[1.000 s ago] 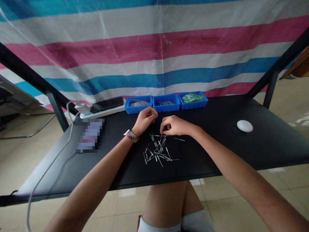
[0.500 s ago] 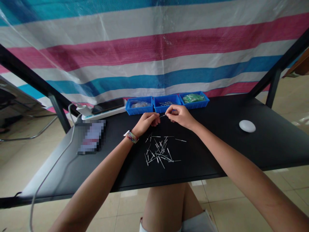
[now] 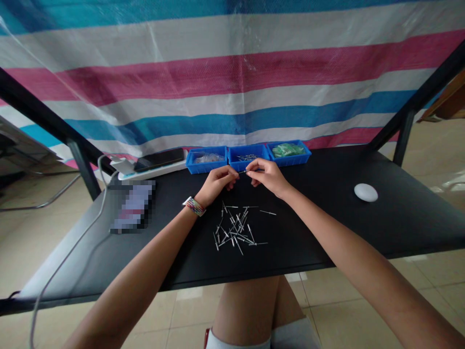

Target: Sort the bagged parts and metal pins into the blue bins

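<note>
A thin blind rivet (image 3: 242, 172) spans the small gap between my hands, just in front of the blue bins. My left hand (image 3: 219, 182), wearing a woven bracelet (image 3: 195, 206), is closed in a pinch at the rivet's left end. On the other end, the fingertips of my right hand (image 3: 268, 176) are pinched together. Fingers cover both ends of the rivet. Nearer to me, a loose heap of silvery blind rivets (image 3: 236, 227) lies on the black table (image 3: 301, 232). The middle blue bin (image 3: 249, 166) behind my hands holds more of them.
The left blue bin (image 3: 207, 167) contains clear plastic bags, the right one (image 3: 290, 160) green packets. A white power strip (image 3: 156, 170) carries a dark phone (image 3: 159, 159). A pixelated object (image 3: 133, 206) lies left, near a cable (image 3: 74, 246). A white rounded object (image 3: 365, 192) sits right.
The view has shifted slightly, so the tabletop things appear a little further left. My fingers have moved slightly around the rivet, which stays between both hands.
</note>
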The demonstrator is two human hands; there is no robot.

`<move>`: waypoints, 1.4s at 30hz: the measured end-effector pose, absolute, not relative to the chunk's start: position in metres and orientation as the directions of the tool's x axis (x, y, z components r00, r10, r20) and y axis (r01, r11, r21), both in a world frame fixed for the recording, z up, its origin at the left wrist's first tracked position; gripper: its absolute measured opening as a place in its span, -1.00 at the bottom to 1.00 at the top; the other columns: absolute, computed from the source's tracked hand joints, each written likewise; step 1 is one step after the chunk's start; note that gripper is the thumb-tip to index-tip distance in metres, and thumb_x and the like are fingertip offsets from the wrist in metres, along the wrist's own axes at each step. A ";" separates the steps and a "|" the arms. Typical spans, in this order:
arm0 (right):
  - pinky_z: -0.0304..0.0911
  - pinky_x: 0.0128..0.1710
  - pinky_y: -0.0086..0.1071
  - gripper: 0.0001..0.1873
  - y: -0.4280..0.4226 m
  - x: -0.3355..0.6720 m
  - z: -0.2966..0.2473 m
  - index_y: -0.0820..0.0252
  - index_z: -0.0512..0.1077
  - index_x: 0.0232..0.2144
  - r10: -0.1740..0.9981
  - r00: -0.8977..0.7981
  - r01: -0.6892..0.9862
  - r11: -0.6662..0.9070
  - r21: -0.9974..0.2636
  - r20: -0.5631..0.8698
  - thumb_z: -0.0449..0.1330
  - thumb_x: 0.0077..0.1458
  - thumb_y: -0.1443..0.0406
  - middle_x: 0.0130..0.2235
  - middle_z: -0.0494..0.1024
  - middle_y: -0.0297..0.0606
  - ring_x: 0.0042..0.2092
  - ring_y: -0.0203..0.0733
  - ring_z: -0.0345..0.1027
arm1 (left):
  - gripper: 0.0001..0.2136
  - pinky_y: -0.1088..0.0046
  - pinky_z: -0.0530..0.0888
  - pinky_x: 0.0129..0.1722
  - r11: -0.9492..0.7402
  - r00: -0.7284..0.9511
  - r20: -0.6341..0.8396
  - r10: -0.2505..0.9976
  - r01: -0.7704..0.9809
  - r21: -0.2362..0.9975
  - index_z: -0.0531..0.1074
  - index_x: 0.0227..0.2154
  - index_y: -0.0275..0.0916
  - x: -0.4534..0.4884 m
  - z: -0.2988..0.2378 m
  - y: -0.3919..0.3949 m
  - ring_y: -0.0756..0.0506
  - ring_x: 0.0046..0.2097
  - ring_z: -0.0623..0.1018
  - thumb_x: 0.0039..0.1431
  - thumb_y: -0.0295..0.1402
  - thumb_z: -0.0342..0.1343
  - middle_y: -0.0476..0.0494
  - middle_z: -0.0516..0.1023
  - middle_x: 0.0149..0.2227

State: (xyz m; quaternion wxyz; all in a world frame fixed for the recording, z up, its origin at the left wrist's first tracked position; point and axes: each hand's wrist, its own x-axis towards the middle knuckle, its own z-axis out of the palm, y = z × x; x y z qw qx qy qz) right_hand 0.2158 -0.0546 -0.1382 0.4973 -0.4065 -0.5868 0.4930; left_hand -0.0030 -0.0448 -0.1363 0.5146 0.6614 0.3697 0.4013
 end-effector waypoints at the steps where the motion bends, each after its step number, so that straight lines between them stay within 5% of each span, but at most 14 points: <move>1: 0.46 -0.53 -0.43 -0.72 -0.055 0.215 -0.139 0.18 0.52 -0.29 0.971 -0.177 -0.028 0.158 -0.987 0.160 0.41 -0.01 0.16 -0.33 0.56 -0.34 -0.49 -0.32 0.46 | -0.72 0.52 0.40 -0.46 -0.196 0.408 0.146 0.901 0.084 0.977 0.53 -0.38 -0.25 -0.004 -0.137 -0.044 0.01 -0.46 0.47 0.18 -0.12 0.34 -0.02 0.49 -0.47; 6: 0.48 -0.56 -0.44 -0.67 -0.056 0.210 -0.143 0.19 0.50 -0.33 0.979 -0.164 -0.077 0.107 -0.991 0.119 0.42 0.00 0.08 -0.37 0.56 -0.34 -0.51 -0.32 0.46 | -0.74 0.53 0.41 -0.44 -0.193 0.417 0.135 0.899 0.100 0.976 0.52 -0.39 -0.26 -0.005 -0.140 -0.042 0.02 -0.45 0.48 0.20 -0.15 0.32 -0.02 0.49 -0.46; 15: 0.48 -0.53 -0.48 -0.78 -0.055 0.204 -0.148 0.18 0.49 -0.40 0.980 -0.119 -0.045 0.157 -0.987 0.161 0.43 -0.09 0.25 -0.37 0.53 -0.36 -0.44 -0.29 0.52 | -0.75 0.50 0.42 -0.45 -0.149 0.403 0.100 0.910 0.093 0.984 0.55 -0.38 -0.27 -0.003 -0.138 -0.044 0.00 -0.45 0.48 0.20 -0.16 0.29 -0.07 0.50 -0.46; 27: 0.47 -0.53 -0.46 -0.75 -0.054 0.208 -0.147 0.17 0.49 -0.34 0.984 -0.165 -0.068 0.059 -0.996 0.070 0.39 0.02 0.15 -0.39 0.57 -0.33 -0.48 -0.30 0.49 | -0.83 0.53 0.41 -0.44 -0.233 0.415 0.172 0.893 0.100 0.967 0.51 -0.38 -0.26 -0.003 -0.140 -0.045 0.02 -0.46 0.46 0.15 -0.26 0.30 -0.02 0.48 -0.46; 34: 0.43 -0.51 -0.46 -0.76 -0.052 0.204 -0.149 0.17 0.52 -0.35 0.978 -0.127 -0.048 0.160 -0.986 0.165 0.40 -0.14 0.26 -0.37 0.53 -0.37 -0.44 -0.31 0.46 | -0.77 0.52 0.40 -0.45 -0.184 0.411 0.131 0.902 0.091 0.979 0.52 -0.35 -0.26 -0.002 -0.140 -0.045 0.01 -0.45 0.47 0.17 -0.18 0.30 -0.02 0.49 -0.45; 42: 0.45 -0.53 -0.45 -0.76 -0.054 0.205 -0.147 0.16 0.53 -0.33 0.977 -0.153 -0.043 0.142 -0.989 0.147 0.40 -0.10 0.23 -0.33 0.53 -0.34 -0.44 -0.31 0.44 | -0.76 0.53 0.40 -0.47 -0.199 0.389 0.150 0.909 0.089 0.976 0.53 -0.33 -0.25 -0.002 -0.143 -0.044 0.02 -0.47 0.47 0.16 -0.17 0.33 -0.01 0.49 -0.47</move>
